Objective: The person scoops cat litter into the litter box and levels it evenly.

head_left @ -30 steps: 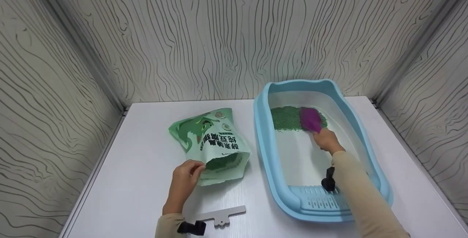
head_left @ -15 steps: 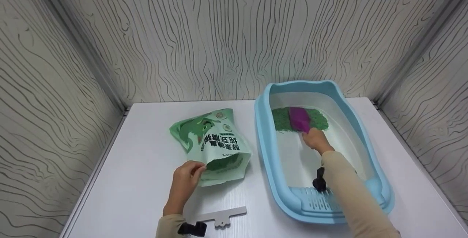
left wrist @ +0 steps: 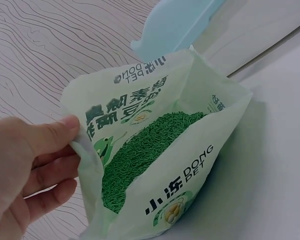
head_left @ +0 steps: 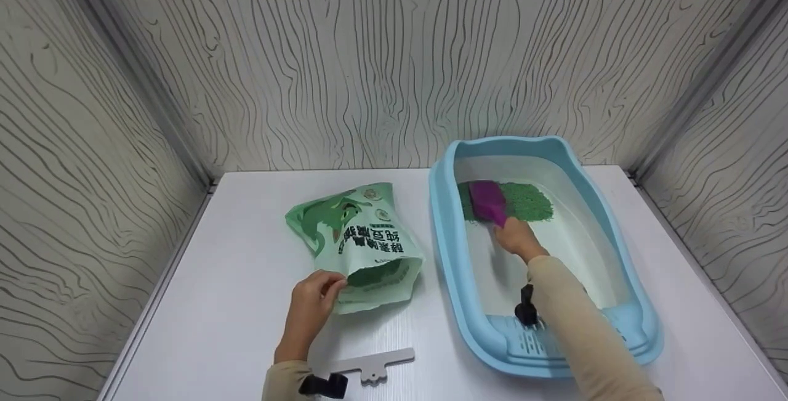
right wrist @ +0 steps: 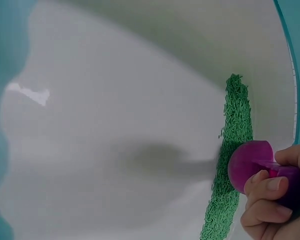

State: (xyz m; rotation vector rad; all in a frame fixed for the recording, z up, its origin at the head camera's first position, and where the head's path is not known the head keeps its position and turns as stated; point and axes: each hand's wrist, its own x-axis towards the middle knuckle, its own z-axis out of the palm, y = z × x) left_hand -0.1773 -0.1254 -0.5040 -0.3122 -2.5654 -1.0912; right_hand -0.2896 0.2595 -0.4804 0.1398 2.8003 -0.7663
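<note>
In the head view my right hand [head_left: 518, 238] grips the handle of a purple litter scoop [head_left: 487, 196]. The scoop's head lies over the left part of a band of green pellet litter [head_left: 526, 202], inside a light blue litter box [head_left: 444, 253]. The right wrist view shows fingers curled round the scoop [right wrist: 247, 167] beside the pellets [right wrist: 236, 115]. My left hand [head_left: 311, 302] pinches the mouth edge of a pale green litter bag [head_left: 351, 241] lying on the table. More green pellets [left wrist: 140, 155] show through the bag's mouth in the left wrist view.
A grey bar-shaped clip [head_left: 372, 365] lies on the white table [head_left: 234, 265] in front of the bag, near my left wrist. The litter box has a slotted step [head_left: 529, 342] at its front end. Wood-patterned panels [head_left: 369, 62] rise behind and on both sides.
My right hand has moved the scoop left across the litter band, from its right end toward the box's left wall. The left hand and the bag have stayed in place.
</note>
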